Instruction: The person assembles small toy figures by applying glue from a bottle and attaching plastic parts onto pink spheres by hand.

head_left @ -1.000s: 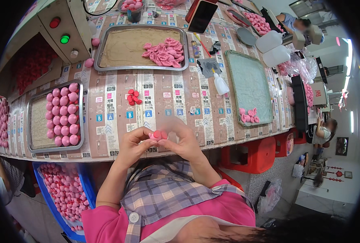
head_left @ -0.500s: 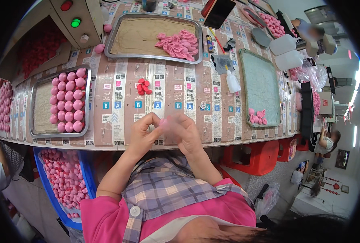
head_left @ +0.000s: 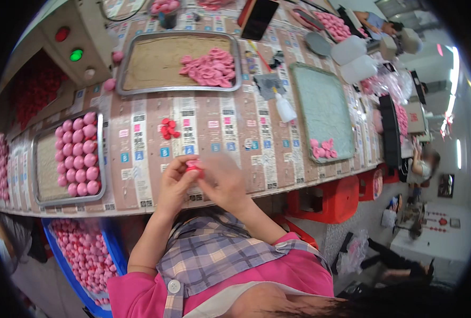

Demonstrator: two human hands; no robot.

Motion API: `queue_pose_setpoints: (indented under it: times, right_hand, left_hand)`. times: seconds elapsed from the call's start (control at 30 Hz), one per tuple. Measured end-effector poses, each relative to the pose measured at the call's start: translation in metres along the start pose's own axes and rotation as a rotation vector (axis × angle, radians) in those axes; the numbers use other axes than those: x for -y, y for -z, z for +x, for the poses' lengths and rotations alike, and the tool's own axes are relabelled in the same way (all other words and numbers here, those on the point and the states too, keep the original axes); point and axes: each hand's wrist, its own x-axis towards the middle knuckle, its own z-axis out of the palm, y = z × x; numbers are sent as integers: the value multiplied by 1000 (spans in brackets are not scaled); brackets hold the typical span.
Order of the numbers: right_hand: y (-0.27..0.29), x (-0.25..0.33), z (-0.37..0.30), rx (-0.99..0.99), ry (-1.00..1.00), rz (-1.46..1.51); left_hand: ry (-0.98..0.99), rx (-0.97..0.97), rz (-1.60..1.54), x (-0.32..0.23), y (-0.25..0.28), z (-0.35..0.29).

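Observation:
Above the near edge of the table, my left hand (head_left: 175, 184) is closed with a small pink-and-red piece (head_left: 194, 165) pinched between thumb and fingers. My right hand (head_left: 226, 183) is right beside it, thumb close to the piece; motion smears its fingers. Several small red pieces (head_left: 169, 129) lie in a loose cluster on the table just beyond my hands. To the left, a metal tray (head_left: 102, 159) holds rows of round pink balls (head_left: 78, 149). A larger metal tray (head_left: 140, 90) at the back carries a heap of soft pink pieces (head_left: 212, 68).
On the right is a pale green tray (head_left: 325, 114) with a few pink pieces. A white squeeze bottle (head_left: 285, 108) and a dark phone (head_left: 259, 19) are on the table. A blue crate (head_left: 118, 246) of pink balls sits below left; red stools (head_left: 328, 202) stand below right.
The view has shifted, so the tabletop sits further left. Red now shows on the piece in my left hand, where only pink showed before. My right hand is still blurred beside it.

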Motion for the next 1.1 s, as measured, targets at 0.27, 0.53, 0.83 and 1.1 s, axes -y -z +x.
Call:
queue_pose_setpoints:
  times: [0.27,0.53,0.83,1.1]
  right_hand:
    - [95,-114,38,-398,-381,-321]
    - [107,-165,44,-32,-666,-604]
    - [103,-113,41,-297,-715,272]
    - [80,-20,25,-582,-131,661]
  left_hand:
    - [-34,-58,-51,-10,7,0]
    - [-8,0,-54,-7,4,-3]
    - [-22,2,1,-8,2,-3]
    - [-7,50,-14,-8,-1,-3]
